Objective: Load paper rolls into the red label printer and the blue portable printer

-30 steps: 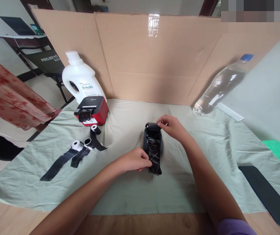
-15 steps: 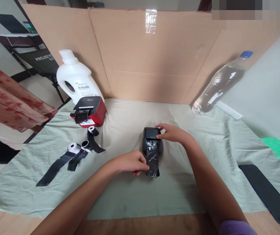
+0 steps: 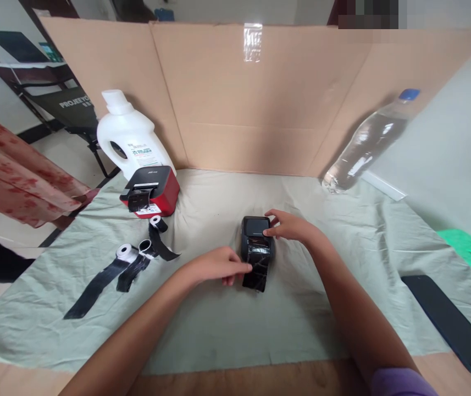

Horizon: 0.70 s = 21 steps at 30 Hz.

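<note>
A small black payment terminal or portable printer (image 3: 255, 226) with a dark screen lies on the cloth in front of me. From its lower half a glossy, creased black strip (image 3: 255, 279) hangs toward me. My left hand (image 3: 222, 265) is closed, thumb and forefinger pinching the strip's left edge. At the device's upper right corner is my right hand (image 3: 291, 225), its thumb on the screen side and its fingers curled over the top edge. Left of them, three rolls of black strip (image 3: 126, 252) lie partly unrolled below a red and black label printer (image 3: 156, 190).
A white detergent jug (image 3: 132, 129) stands behind the red printer. A clear bottle with a blue cap (image 3: 369, 146) leans at the back right against a cardboard panel (image 3: 251, 99). A black phone (image 3: 452, 324) lies at the right edge of the green cloth (image 3: 219, 335).
My left hand has moved slightly up along the strip, whose free end now sits a little higher. The right hand keeps its hold. The view has shifted slightly.
</note>
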Motion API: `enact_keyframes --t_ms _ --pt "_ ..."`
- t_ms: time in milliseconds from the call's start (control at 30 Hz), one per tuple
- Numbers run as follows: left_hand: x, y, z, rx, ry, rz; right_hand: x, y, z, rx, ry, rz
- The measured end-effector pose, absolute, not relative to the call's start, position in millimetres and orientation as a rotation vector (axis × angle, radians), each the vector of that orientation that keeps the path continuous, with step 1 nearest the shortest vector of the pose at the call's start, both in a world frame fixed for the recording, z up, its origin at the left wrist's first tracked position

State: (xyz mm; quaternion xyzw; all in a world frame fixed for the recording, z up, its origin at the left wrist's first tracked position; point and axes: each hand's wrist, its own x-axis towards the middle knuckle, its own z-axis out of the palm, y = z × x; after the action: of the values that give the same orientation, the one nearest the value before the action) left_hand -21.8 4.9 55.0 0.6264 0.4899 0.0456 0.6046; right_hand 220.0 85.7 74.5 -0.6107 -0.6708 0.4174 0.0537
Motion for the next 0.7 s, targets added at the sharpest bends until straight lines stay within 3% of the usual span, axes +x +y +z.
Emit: enact_keyframes --t_ms 133,367,533,700 --pt "-19 24 36 1.352 1.4 0.525 220 67 51 -1.791 -1.778 1.185" --pt "13 30 7 1.245 1.339 0.6 201 5 5 -1.291 -1.402 1.081" --pt "71 49 9 1.36 1.211 0.691 243 19 23 -1.305 -1.249 0.946" --pt "185 101 24 1.46 1.067 0.751 339 68 50 -1.324 -1.076 0.776"
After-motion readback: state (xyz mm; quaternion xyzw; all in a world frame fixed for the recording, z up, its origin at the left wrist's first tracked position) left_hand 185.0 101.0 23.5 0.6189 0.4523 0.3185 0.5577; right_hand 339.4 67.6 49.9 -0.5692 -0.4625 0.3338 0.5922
